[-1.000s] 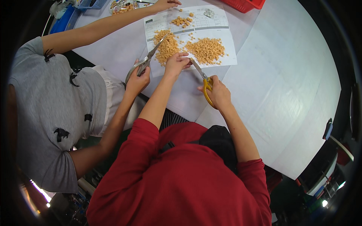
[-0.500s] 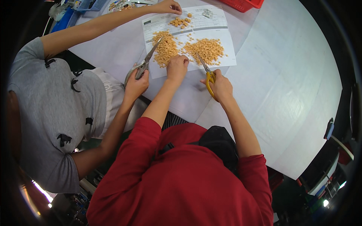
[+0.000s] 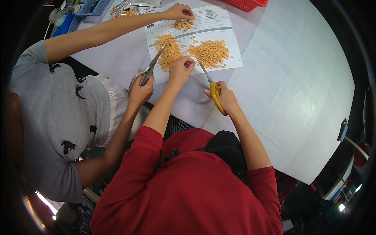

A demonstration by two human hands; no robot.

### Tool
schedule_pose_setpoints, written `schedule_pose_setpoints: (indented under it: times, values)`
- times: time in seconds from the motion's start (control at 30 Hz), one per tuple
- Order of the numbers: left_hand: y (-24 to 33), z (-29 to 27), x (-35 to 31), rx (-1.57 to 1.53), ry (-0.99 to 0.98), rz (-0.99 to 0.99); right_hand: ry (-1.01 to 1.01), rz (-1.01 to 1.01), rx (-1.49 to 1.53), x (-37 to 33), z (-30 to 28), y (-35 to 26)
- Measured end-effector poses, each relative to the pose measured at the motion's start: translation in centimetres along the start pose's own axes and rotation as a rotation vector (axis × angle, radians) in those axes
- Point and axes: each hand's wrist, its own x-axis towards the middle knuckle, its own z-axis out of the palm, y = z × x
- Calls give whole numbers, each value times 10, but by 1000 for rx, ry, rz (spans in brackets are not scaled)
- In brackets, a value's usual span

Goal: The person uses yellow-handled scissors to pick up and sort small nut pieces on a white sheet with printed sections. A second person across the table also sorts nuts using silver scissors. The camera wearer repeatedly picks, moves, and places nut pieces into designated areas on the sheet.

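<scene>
My left hand (image 3: 181,72) is closed in a pinch at the near edge of a printed paper sheet (image 3: 234,58). What its fingertips hold, if anything, is too small to make out. My right hand (image 3: 226,98) grips yellow-handled scissors (image 3: 216,98), whose narrow blades point up and left, tips close to my left fingertips. On the sheet, just beyond my hands, lie a right pile of small yellow-tan bits (image 3: 211,54) and a left pile (image 3: 168,51). Farther back is a small group of larger tan pieces (image 3: 183,25).
At my left a co-worker in grey holds grey-handled scissors (image 3: 148,71) over the left pile; the co-worker's other hand (image 3: 180,11) pinches above the larger pieces. A red basket (image 3: 246,3), blue basket (image 3: 94,7) and snack packet (image 3: 124,10) stand at the back of the white table (image 3: 297,78).
My right hand has drawn the scissors slightly toward me and left, so their tips left the right pile's edge for my left fingertips. The co-worker's far hand moved slightly right.
</scene>
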Motion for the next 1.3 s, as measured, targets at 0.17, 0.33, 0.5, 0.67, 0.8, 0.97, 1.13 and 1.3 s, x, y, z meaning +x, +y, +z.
schedule_pose_setpoints:
  times: [0.17,0.33,0.5,0.67,0.8,0.97,1.13,1.3]
  values:
    - [4,0,0,48,10,82,-9,-21,33,-1,3,-1]
    - [6,0,1,75,14,110,27,-13,18,0,4,0]
    - [4,2,3,39,31,98,54,-20,21,5,5,1]
    - [-8,8,-1,184,47,-10,63,29,60,14,-1,-1]
    - [-7,23,-10,371,70,50,124,40,112,13,-2,6]
    - [-3,34,-11,584,139,113,213,31,152,6,1,15]
    - [-3,34,-8,647,128,107,133,25,151,-3,-4,9]
    - [-3,25,-3,307,45,-40,91,-16,64,-5,0,10]
